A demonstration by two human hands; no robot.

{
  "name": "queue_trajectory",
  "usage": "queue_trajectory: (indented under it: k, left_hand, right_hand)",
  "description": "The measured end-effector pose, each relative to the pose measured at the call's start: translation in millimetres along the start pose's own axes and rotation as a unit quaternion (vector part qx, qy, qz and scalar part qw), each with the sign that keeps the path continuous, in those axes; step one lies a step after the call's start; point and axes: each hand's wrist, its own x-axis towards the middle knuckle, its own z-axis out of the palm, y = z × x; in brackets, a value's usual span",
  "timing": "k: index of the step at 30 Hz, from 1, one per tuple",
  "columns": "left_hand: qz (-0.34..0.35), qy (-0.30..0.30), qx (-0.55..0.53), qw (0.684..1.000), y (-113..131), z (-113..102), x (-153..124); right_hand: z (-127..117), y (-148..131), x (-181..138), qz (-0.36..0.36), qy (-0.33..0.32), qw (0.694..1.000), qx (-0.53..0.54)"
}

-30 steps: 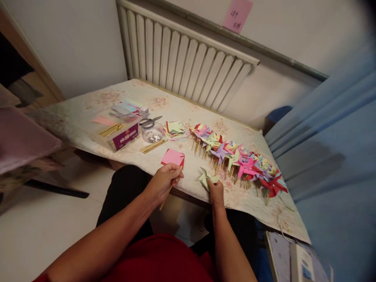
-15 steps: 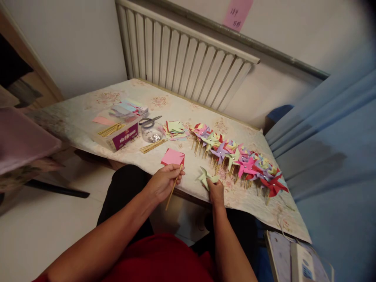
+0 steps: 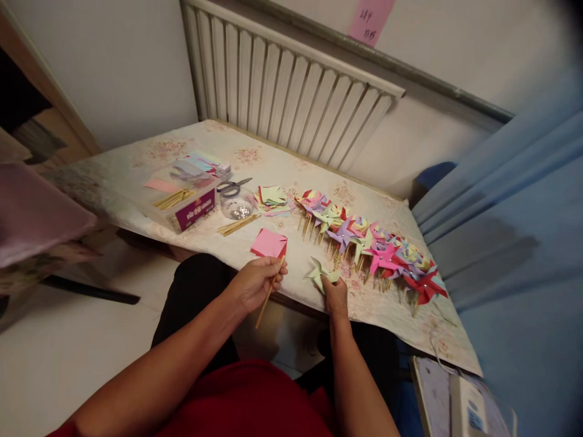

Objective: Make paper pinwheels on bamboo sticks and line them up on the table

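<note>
My left hand [image 3: 259,280] is closed on a thin wooden stick [image 3: 265,304], which slants down past the table's front edge. Pale green paper folded into a pinwheel [image 3: 317,276] is pinched in my right hand [image 3: 336,296], just over the tabletop. Beyond my left fingers lies a small stack of pink and red paper squares [image 3: 269,242]. Finished paper pinwheels [image 3: 382,258] on sticks lie in a long row to the right of my right hand, in pink, red, purple, green and yellow.
The flowered tablecloth [image 3: 248,156] carries a clear box of sticks [image 3: 195,210], scissors [image 3: 231,188], a tub of small shiny pieces [image 3: 240,210], loose sticks [image 3: 237,225] and cut paper squares [image 3: 273,195]. A radiator [image 3: 291,85] stands behind; a blue curtain [image 3: 514,230] hangs at right.
The camera view has shifted very slightly. Both hands keep hold of the stick and the green pinwheel, in nearly the same places.
</note>
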Motion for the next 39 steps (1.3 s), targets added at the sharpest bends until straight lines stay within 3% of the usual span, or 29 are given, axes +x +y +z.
queue_trajectory:
  k: [19,39]
  left_hand:
    - [0.080,-0.005,0.064,0.995,0,3,-6]
    - [0.091,0.010,0.096,0.991,-6,3,-4]
  right_hand:
    - [2,-10,-4,0.014,0.024,0.999,-0.038]
    - [2,-15,-6,0.018,0.017,0.999,-0.020]
